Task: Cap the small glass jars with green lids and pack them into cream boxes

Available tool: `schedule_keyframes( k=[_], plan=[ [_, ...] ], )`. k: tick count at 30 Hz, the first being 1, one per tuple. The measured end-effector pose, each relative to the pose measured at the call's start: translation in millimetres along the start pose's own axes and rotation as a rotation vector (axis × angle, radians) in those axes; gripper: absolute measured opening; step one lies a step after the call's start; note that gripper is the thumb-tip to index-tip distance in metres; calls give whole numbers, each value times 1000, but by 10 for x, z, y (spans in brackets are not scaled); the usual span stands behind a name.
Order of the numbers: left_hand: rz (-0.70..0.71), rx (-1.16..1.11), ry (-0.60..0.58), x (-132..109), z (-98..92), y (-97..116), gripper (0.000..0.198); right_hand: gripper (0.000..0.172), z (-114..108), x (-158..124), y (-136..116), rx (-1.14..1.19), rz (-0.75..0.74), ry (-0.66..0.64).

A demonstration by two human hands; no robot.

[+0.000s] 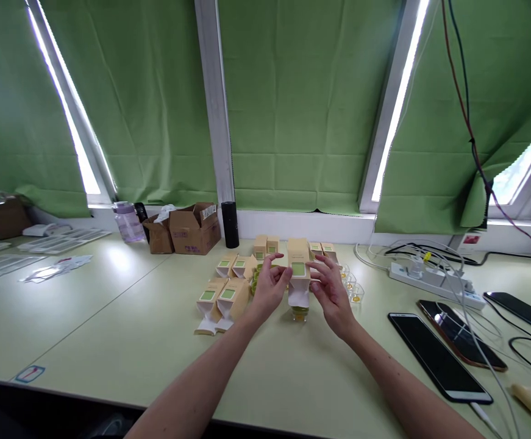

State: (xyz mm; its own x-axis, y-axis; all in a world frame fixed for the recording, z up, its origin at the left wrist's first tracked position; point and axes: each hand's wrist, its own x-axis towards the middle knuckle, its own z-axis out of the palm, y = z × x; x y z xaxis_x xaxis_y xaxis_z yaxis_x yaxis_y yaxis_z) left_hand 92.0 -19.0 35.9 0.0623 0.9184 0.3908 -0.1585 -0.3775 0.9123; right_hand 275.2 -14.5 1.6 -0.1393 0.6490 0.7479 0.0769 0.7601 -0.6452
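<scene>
Grip: the left hand (270, 286) and right hand (331, 289) each pinch a side of one tan box (298, 268), fingers closed on it.
Box: upright with its green label facing me, held above the table (292, 378); its white bottom flaps hang open.
Below: a small jar (300, 313) stands on the table right under those flaps, touching or nearly so; I cannot tell which.
Risk: I'd guess a loose flap could catch the jar's rim and tip it, or squeezing could crease the thin card.
Left side: fallen boxes (222, 302) lie close to the left wrist.
Right side: clear cups (354, 291) sit just beside the right hand and could be knocked.
Behind: upright boxes (265, 245) crowd the back.
Open room: bare table toward the near edge; phones (439, 356) and a power strip (434, 281) lie well off right.
</scene>
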Motion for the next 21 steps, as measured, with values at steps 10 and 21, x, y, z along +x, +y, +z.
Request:
schedule_keyframes(
  k=[10,21],
  plan=[
    [96,120,-32,-3,-51,-115,56,32,-33,8,55,53,40,-12],
    [421,441,-133,-78,-107,-97,42,43,-34,24,70,171,103,34]
  ],
)
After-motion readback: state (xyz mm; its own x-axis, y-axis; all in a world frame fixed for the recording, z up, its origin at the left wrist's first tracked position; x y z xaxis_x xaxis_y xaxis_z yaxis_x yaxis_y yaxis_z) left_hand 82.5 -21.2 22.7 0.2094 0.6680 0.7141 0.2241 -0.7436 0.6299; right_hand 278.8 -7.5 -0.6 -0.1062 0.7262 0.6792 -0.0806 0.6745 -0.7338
